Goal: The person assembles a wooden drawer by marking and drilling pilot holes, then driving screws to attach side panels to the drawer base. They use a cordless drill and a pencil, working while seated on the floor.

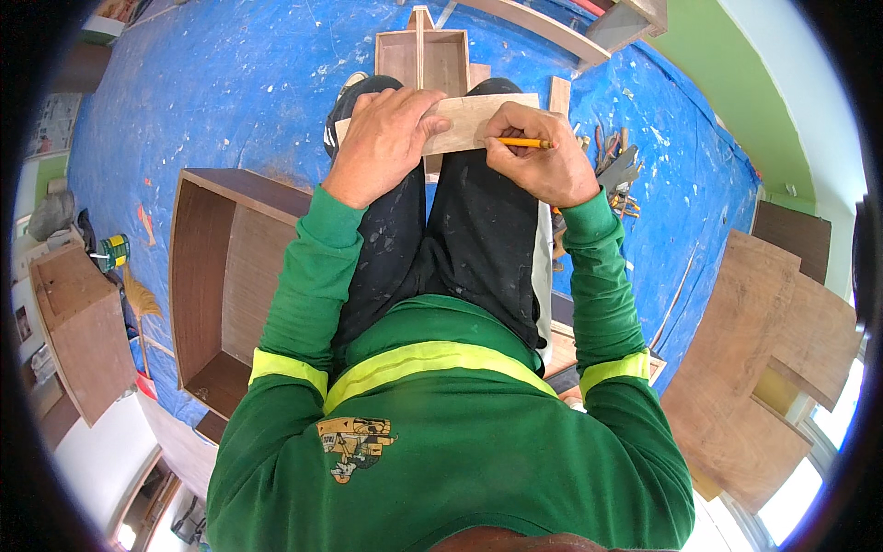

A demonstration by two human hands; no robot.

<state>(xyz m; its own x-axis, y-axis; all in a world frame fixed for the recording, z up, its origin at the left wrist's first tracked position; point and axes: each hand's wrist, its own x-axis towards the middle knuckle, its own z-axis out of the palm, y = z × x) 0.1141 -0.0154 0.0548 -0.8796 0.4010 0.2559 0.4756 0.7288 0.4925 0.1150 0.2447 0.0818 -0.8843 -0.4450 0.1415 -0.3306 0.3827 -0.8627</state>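
A short, pale wooden board (466,121) lies across my thighs, tilted slightly up to the right. My left hand (386,138) grips its left part, fingers over the far edge and thumb resting on the face. In my right hand (543,152) is a yellow pencil (524,143), pinched between thumb and fingers. The pencil's left end is close to the board's near edge at its right part; whether it touches the wood I cannot tell. The right fingers also rest against the board. Beyond my knees stands a small divided wooden box (451,63) on the floor.
A blue tarpaulin (248,101) covers the floor. An open brown cabinet box (204,276) stands close on my left. Hand tools (621,170) lie in a heap beyond my right hand. Wooden panels (736,340) lean at the right; a broom (140,296) and a can (114,251) are at far left.
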